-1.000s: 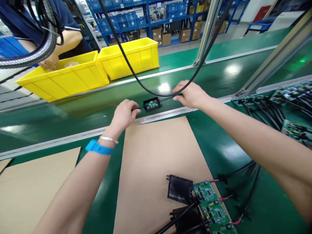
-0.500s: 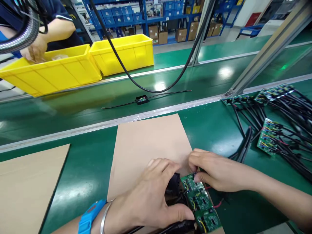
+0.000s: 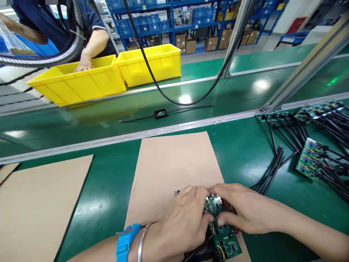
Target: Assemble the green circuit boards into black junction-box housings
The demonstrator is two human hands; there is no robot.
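A green circuit board panel (image 3: pixel 227 241) with yellow and black wires lies at the near right edge of a cardboard sheet (image 3: pixel 177 163). My right hand (image 3: pixel 245 208) pinches the panel's far end from the right, thumb on its face. From the left my left hand (image 3: pixel 188 216) closes on the same end, its thumb beside my right thumb. The fingertips of both hands meet at the far edge and are partly hidden. Below my left hand, black cables and a dark part (image 3: pixel 203 251) lie against the panel.
More board panels (image 3: pixel 309 159) with bundled black cables (image 3: pixel 269 171) lie at the right. A second cardboard sheet (image 3: pixel 46 203) is at the left. Across the rail, a small black-cased board (image 3: pixel 160 113) sits on the belt. Behind are yellow bins (image 3: pixel 152 65), with a co-worker's hand (image 3: pixel 85 64) in one.
My left hand has moved up and right, closing from a spread pose onto the panel's far end. My view has shifted slightly left. The co-worker's arm has moved within the bin.
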